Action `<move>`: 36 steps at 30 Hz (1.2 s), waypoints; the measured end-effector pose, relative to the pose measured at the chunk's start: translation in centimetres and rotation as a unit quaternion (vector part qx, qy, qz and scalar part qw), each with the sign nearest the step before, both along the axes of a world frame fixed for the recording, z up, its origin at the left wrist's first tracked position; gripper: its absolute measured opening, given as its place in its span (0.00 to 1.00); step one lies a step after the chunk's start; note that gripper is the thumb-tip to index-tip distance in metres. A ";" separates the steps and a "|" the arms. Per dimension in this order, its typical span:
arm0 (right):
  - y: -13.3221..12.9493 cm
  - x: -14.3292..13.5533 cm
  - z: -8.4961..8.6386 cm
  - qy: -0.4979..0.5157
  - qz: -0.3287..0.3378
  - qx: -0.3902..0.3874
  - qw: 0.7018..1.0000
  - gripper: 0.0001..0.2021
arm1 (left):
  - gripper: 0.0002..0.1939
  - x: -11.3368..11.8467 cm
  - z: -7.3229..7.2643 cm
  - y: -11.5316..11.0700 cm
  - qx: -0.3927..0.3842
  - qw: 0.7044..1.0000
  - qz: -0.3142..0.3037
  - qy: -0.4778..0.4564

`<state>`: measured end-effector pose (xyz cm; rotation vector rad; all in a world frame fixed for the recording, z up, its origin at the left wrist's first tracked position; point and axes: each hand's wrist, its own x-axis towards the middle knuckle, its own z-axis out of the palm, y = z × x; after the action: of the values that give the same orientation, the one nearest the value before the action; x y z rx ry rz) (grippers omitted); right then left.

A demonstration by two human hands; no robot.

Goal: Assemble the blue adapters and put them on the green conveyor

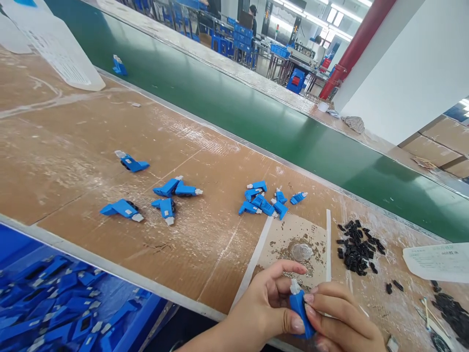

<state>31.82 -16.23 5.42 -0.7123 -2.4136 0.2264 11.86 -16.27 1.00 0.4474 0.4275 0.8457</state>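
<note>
Gripping blue part [300,309] in left hand [262,303], thumb on near face, index finger extended past the pale tip. Also grasping it with right hand [340,313], fingertips bunched against its right side; can't tell if anything small is pinched in between. Holding it low in view, pale tip up, slightly tilted, just in front of the beige patch [280,237].

On the patch: dark speckles plus a clear round piece [301,252]. Along its sides: white strips [328,244]. Past the patch, a bit left on the brown surface [208,244]: heap of blue parts [258,201]. Farther left: five loose blue parts [122,209], some touching, well apart from the heap.

Right of the patch: pile of black pieces [356,247], few strays beside it. Near right edge: translucent plastic piece [436,261] with writing, then second dark pile [454,313]. Bottom left, below surface edge: blue bin [150,313], lots of similar parts inside. Beyond the surface: green belt [220,117], single blue piece [119,67] on it at far left. In back: red pipe [355,46].
</note>
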 end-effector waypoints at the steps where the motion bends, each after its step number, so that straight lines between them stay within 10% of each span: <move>1: -0.3 0.2 -0.6 -0.009 -0.011 0.023 1.000 0.21 | 0.32 0.0 0.0 0.1 0.001 1.000 0.006 -0.001; 8: -1.8 -0.7 -3.5 -0.039 -0.049 0.083 0.995 0.20 | 0.27 -0.6 -1.5 -0.2 0.060 0.997 0.000 0.049; 12: -0.3 0.3 -2.3 -0.012 -0.084 0.022 0.996 0.13 | 0.18 -3.0 -1.6 -0.3 0.180 0.932 0.058 0.309; 14: 1.3 2.9 -1.9 -0.033 -0.199 -0.005 0.979 0.11 | 0.13 -5.0 -1.3 0.6 0.265 0.803 0.157 0.511; 16: 3.3 6.1 -1.7 -0.083 -0.333 -0.008 0.939 0.11 | 0.12 -6.9 -1.1 1.9 0.308 0.611 0.263 0.681; 18: 5.3 8.9 -1.8 -0.117 -0.355 -0.030 0.927 0.13 | 0.15 -8.3 -1.0 3.3 0.307 0.436 0.321 0.783; 20: 7.0 10.5 -2.0 -0.149 -0.335 -0.056 0.928 0.13 | 0.20 -8.9 -1.0 4.2 0.302 0.342 0.333 0.825; 26: 9.8 10.7 -3.2 -0.223 -0.251 -0.087 0.938 0.15 | 0.18 -7.3 -0.7 4.7 0.418 0.313 0.292 0.802; 36: 10.3 9.8 -2.7 -0.275 -0.162 -0.018 0.948 0.13 | 0.19 -3.3 3.7 10.5 0.630 0.232 0.024 0.741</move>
<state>41.58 -5.90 2.72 -1.3171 -2.7503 -0.0778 8.61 -5.72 4.68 2.9750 1.4692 0.2831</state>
